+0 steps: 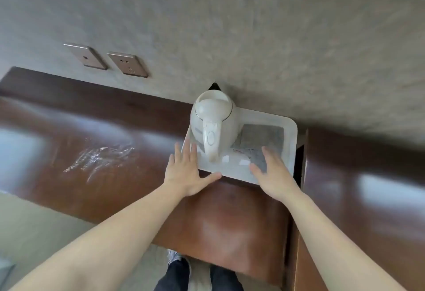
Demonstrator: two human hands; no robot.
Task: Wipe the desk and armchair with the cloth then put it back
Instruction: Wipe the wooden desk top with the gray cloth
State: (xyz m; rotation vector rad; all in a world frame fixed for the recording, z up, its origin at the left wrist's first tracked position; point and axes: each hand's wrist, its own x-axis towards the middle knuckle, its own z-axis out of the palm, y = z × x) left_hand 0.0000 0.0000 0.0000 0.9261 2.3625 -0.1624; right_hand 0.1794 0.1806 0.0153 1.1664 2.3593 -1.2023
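White tray [290,134] carries kettle [215,125], grey cloth [262,139]; no lettering legible.

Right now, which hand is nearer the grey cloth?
Right. The right hand hovers over the cloth's near edge; the left hand is at the tray's left corner, beyond the kettle.
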